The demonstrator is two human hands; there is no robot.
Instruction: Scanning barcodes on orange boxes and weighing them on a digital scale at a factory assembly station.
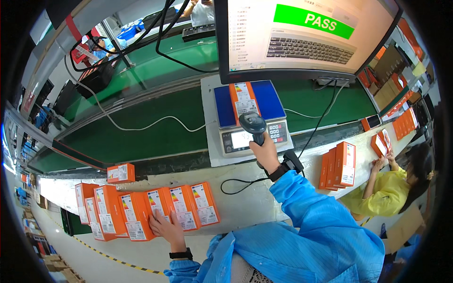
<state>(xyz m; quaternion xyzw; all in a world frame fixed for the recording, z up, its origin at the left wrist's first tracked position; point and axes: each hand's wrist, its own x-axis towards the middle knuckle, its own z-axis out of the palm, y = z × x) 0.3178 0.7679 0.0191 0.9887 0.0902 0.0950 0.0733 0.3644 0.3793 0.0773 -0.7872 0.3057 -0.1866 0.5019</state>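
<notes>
While the right hand (267,154) (head view) has its fingers clamped around a dark scanner (252,123) held over an orange box (243,98) lying on a blue-topped scale (272,104), the left hand (168,232), fingers apart, touches a row of orange boxes (134,214) on the pale bench (252,200).

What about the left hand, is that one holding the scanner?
No, the left hand is touching the orange boxes, while the right hand holds the scanner.
</notes>
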